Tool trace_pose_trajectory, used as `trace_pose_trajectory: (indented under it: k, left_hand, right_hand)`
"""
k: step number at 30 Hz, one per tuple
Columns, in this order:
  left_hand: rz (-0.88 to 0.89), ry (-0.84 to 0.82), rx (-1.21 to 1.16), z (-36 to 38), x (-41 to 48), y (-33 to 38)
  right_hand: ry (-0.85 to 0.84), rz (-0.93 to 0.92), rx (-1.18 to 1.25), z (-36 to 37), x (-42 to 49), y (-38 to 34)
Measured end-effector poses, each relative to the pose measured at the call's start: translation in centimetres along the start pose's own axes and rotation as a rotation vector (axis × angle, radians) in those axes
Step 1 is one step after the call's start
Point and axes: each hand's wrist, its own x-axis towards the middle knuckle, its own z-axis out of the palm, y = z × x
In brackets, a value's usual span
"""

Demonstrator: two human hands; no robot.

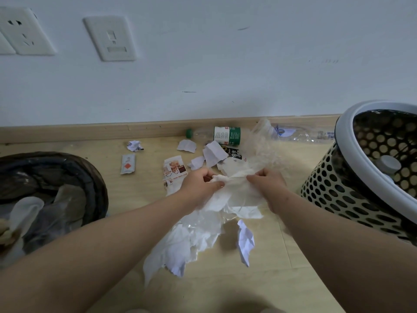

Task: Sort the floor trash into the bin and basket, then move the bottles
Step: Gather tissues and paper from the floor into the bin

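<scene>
Indoor room, home or office type; cannot tell which. Evidence: scuffed white painted wall (225, 64) fills the upper half of the frame. Power socket (24, 32) and a second wall plate (110, 38) at upper left. Light wooden skirting (90, 132) runs across the middle. Pale wood-look floor (140, 188) below. Bin (56, 157) with black liner at lower left, perforated basket (338, 199) at lower right. Paper scraps (244, 242) and bottles (225, 135) litter the floor near the skirting.
</scene>
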Motion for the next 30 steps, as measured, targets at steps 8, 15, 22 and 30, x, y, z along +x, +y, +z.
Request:
trace_pose_trajectory:
  k: [8, 15, 22, 30]
  left_hand:
    - [-0.082, 0.011, -0.051, -0.9, 0.0, -0.9]
    - [-0.227, 0.063, -0.194, -1.0, 0.3, -1.5]
    - [-0.108, -0.052, 0.388, -2.6, -0.3, -4.5]
    - [0.38, -0.612, 1.448, -3.5, -2.7, -8.4]
  right_hand:
    - [0.169, -0.012, 0.008, -1.1, 0.3, 0.4]
    - [0.063, -0.134, -0.192, -1.1, -0.1, 0.8]
    - [-0.442, -0.172, -0.632, 0.5, -0.9, 2.1]
    - [-0.348, -0.273, -0.771, 0.7, -0.6, 2.1]
